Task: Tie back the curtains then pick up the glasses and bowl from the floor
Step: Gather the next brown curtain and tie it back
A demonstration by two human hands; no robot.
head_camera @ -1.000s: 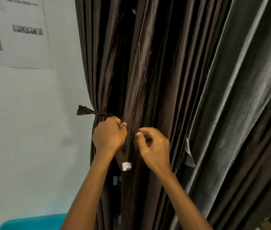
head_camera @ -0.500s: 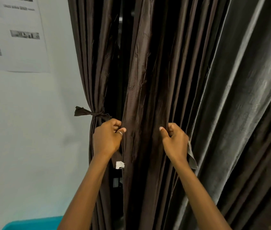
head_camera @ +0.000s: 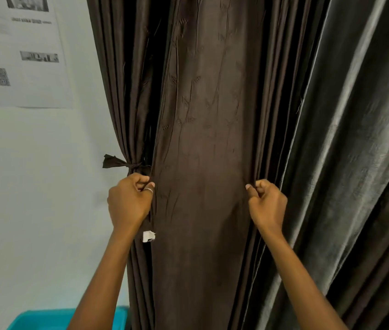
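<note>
Brown curtain (head_camera: pixel 203 163) hangs vertical, spread flat.
Left hand (head_camera: pixel 129 201), right hand (head_camera: pixel 267 202) each pinch one side edge; wall (head_camera: pixel 45 186) left.

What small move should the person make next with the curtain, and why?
Probably bring the right hand toward the left hand, bunching the brown curtain: both hands grip its edges, holding it spread, and the tie sits just above the left.
</note>
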